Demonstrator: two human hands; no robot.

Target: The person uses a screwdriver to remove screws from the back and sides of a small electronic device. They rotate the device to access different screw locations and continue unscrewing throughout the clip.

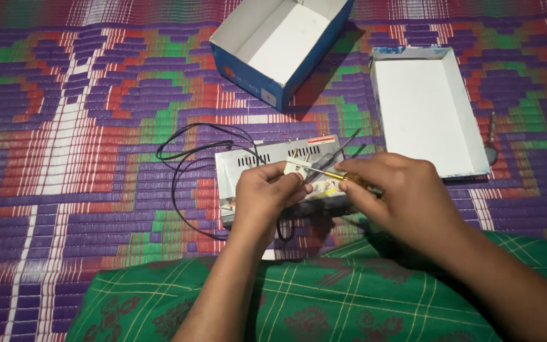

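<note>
Silver metal made up the vented electronics box [267, 166] that lay on the woven mat [64, 164] just ahead of the person's lap, near the middle of the view. Its slotted top panel faced up, and black wires [185, 158] looped away from it toward nine o'clock. The left hand [264, 193] was clenched around a small pale plug-like part [294, 168], pinching it between thumb and fingers directly above the box. At three o'clock from that hand, the right hand [400, 193] gripped a screwdriver [330, 173] by its amber handle, fingers wrapped tightly, with the thin metal shaft pointing toward nine o'clock and its tip meeting the pale part; whether the tip sat in a screw could not be told. Both hands hovered close together, nearly touching. At twelve o'clock from the metal box stood an open blue cardboard box [273, 44] with a white inside, tilted at an angle. Its white-lined lid [428, 107] lay flat at two o'clock, just beside it. A small metal tool [491, 142] rested on the mat at the lid's right edge, at three o'clock. Green checked cloth [324, 297] covered the person's lap at six o'clock, under both forearms.
</note>
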